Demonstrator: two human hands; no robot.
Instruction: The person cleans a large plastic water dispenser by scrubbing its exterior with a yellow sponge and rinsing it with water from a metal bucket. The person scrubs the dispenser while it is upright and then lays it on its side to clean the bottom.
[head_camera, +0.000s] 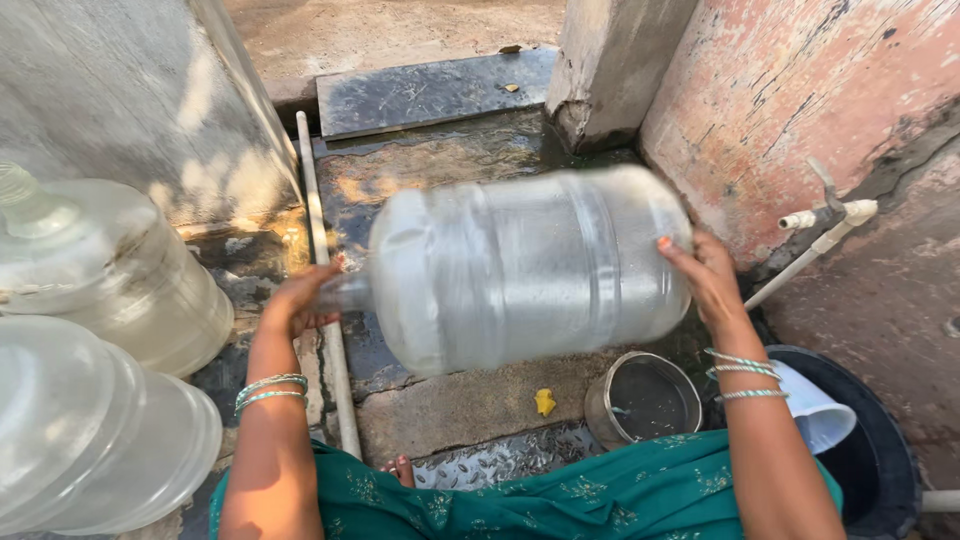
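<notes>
Both hands (left (300, 300), right (705, 275)) grip a clear jug (520, 265) sideways over wet stone paving (440, 165).

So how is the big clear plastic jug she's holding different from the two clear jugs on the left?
The held clear plastic jug lies sideways off the ground, gripped by the left hand at its neck and the right hand at its base, and looks blurred. The two clear jugs at the left rest untouched. All are large, clear and ribbed.
</notes>
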